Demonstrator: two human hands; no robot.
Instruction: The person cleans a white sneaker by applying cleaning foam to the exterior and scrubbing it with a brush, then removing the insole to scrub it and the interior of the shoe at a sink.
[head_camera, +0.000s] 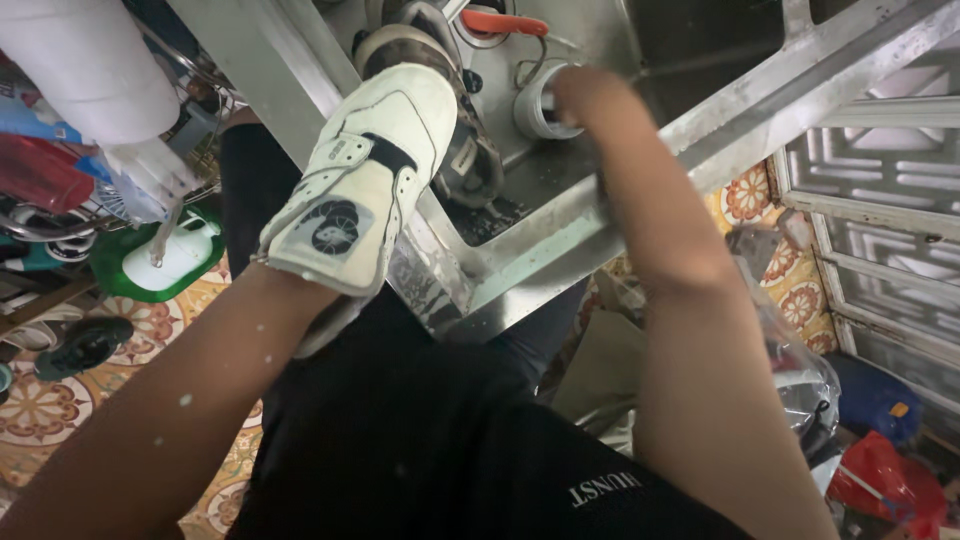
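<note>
Patterned floor tiles (45, 410) — white lattice wall (880, 240)

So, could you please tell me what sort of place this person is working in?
Probably a home washing corner: a stainless steel sink holding a dark shoe, patterned floor tiles and a green plastic basin. The left hand is inside a white strapped sneaker.

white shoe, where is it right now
In the head view the white shoe sits left of centre, worn over the left hand and held above the front rim of the steel sink, beside a darker shoe lying in the basin.
</note>
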